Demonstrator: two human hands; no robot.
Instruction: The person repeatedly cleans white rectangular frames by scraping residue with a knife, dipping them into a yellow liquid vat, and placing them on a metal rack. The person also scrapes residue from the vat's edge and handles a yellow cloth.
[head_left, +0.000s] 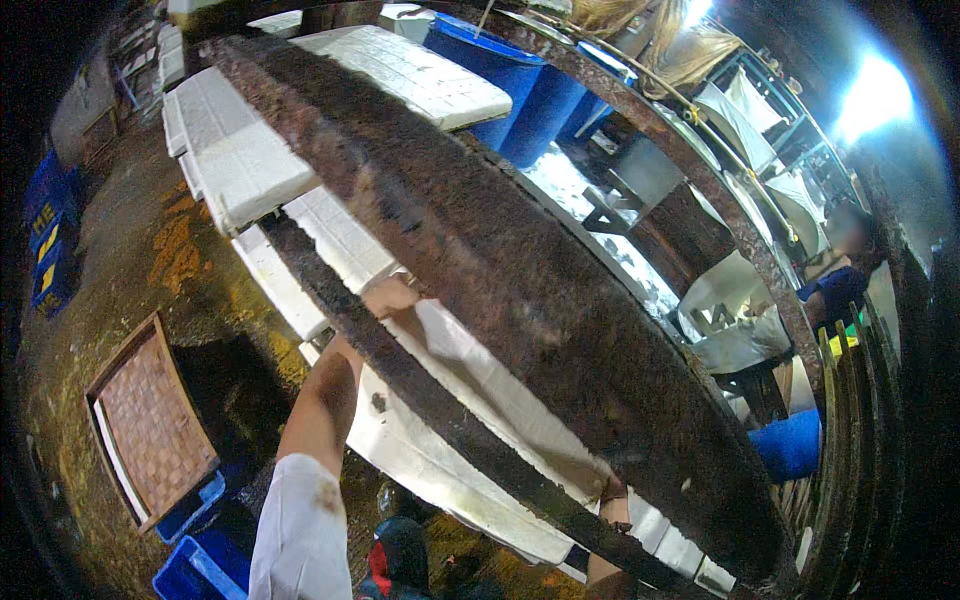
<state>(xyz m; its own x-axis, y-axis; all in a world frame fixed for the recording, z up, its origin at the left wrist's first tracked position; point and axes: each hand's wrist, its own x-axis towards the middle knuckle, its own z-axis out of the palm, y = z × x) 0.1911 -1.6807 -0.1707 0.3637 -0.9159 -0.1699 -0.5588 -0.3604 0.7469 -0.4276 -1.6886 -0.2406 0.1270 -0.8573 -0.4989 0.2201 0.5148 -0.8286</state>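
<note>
A long white cloth-like sheet or slab (480, 375) lies between a dark, rough narrow beam and a broad dark brown surface. My left hand (391, 296) reaches under the narrow beam (420, 390) and grips the far left end of the white piece. At its other end, lower right, my right hand (615, 499) holds the corner; its fingers are partly hidden in shadow. Beneath the beam, another long white slab (450, 465) shows on the near side. White blocks (337, 236) sit beyond my left hand, and smaller ones (664, 536) beside my right.
The broad dark surface (525, 300) crosses the view. White slabs (420, 75) and blue barrels (487, 67) stand behind it. A woven panel (154, 424) and blue crates (199, 570) are at lower left. Another person (840, 277) is at far right, near wooden slats (855, 405).
</note>
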